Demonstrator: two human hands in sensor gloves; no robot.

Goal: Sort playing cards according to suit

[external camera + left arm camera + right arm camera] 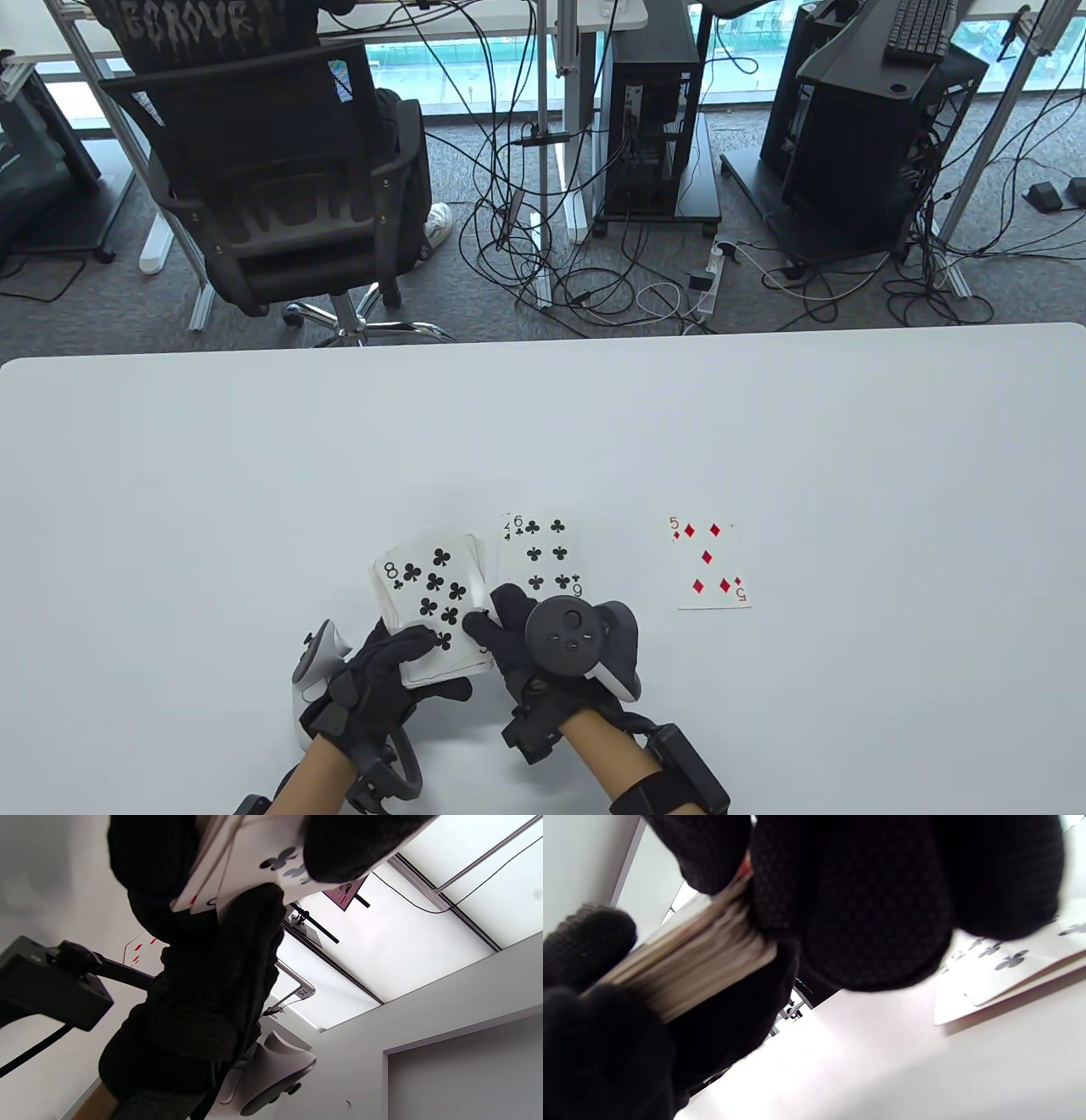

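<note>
My left hand (386, 671) holds a face-up deck (433, 607) with the eight of clubs (428, 586) on top, its thumb lying across the card's near edge. My right hand (509, 624) is at the deck's right edge, thumb and fingertips touching the top card's corner. In the right wrist view the deck's stacked edge (691, 959) sits between dark gloved fingers (865, 908). On the table lie a six of clubs (541, 553) covering another club card, and to its right a five of diamonds (711, 564).
The white table (543, 424) stretches wide behind and beside the cards. Beyond its far edge stand an office chair (280, 187), computer towers (653, 127) and loose cables on the floor.
</note>
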